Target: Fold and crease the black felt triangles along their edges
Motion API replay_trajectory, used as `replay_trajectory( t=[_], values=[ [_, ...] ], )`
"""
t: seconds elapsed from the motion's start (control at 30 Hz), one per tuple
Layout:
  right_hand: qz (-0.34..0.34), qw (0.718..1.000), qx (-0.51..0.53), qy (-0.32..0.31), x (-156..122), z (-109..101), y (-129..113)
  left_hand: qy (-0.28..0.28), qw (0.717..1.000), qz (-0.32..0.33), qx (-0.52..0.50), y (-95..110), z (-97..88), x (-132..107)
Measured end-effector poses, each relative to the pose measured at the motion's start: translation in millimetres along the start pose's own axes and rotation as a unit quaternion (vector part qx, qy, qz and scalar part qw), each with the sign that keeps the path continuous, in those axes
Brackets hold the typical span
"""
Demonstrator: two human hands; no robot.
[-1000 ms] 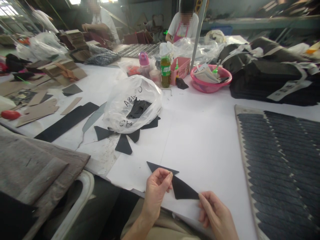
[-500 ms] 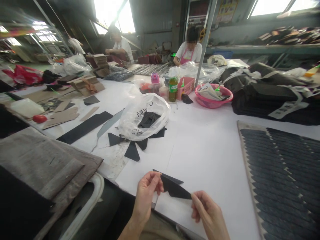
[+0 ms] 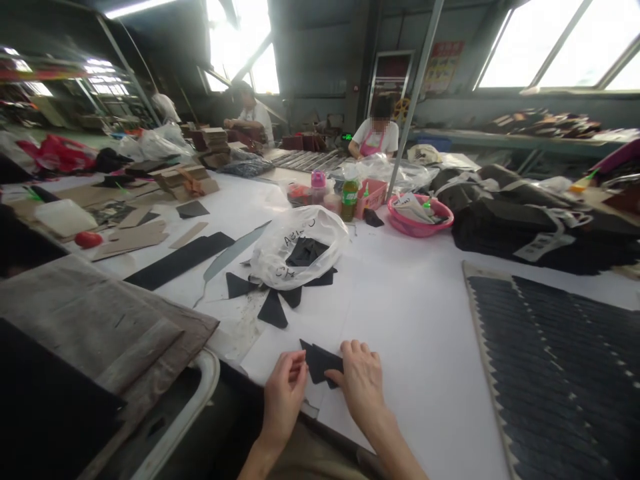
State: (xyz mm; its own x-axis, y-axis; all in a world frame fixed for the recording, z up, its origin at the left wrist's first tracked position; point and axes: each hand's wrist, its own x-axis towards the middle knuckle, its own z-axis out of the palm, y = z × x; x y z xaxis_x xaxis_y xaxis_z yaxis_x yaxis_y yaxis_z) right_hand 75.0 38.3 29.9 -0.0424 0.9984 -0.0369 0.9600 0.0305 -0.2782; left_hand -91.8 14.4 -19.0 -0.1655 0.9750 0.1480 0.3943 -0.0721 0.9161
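Note:
Two flat black pieces of sheet material [image 3: 320,363], with pointed ends, lie overlapped on the white tabletop near its front edge. My right hand [image 3: 363,380] is closed over their right end, thumb along the near edge and fingers over the far side. At their left end is my left hand [image 3: 287,387], its fingers curled and drawn together with the thumb; whether anything is between the fingertips is hidden. Beyond my hands, a clear plastic bag [image 3: 265,260] with black lettering stands open. More black pieces [image 3: 273,310] show inside it and fan out around its base.
To the right lies a dark ridged panel [image 3: 550,347]. Behind it are a dark bundle [image 3: 500,233] and a pink basin [image 3: 420,227]. A bottle [image 3: 349,200] stands at the back centre. Brown cloth [image 3: 125,313] and a pale metal tube [image 3: 195,387] are on the left. People sit at the far side.
The held black piece has come down onto the other one. My right hand has moved left and up, from pinching the piece's tip to covering its right end. The view has tilted upward.

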Motion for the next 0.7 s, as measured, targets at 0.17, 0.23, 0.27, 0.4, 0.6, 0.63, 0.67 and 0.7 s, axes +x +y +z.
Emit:
replay_trajectory(
  t=[0.17,0.23,0.27,0.4,0.6,0.63,0.67,0.7],
  values=[
    [0.001,0.994,0.104,-0.037,-1,7,-3,0.005,0.999,0.043,0.013,-2,-2.2,-2],
    [0.002,0.986,0.159,-0.043,-11,6,2,0.029,0.998,0.051,0.014,-6,-1.6,-4],
    [0.011,0.976,0.205,-0.067,-16,4,6,0.040,0.998,0.056,0.012,-8,-0.7,-5],
    [0.057,0.843,0.477,-0.243,-6,-28,10,0.066,0.992,0.102,0.021,-18,4.5,-6],
    [0.050,0.723,0.680,-0.107,98,-93,-60,0.107,0.978,0.164,0.068,-18,6.6,0],
    [0.053,0.714,0.694,-0.080,106,-100,-68,0.106,0.981,0.151,0.065,-15,7.5,-1],
    [0.051,0.706,0.705,-0.049,107,-105,-71,0.101,0.984,0.134,0.060,-11,8.8,-3],
    [0.047,0.699,0.714,-0.010,101,-108,-71,0.092,0.989,0.103,0.054,-7,10.6,-4]
  ],
)
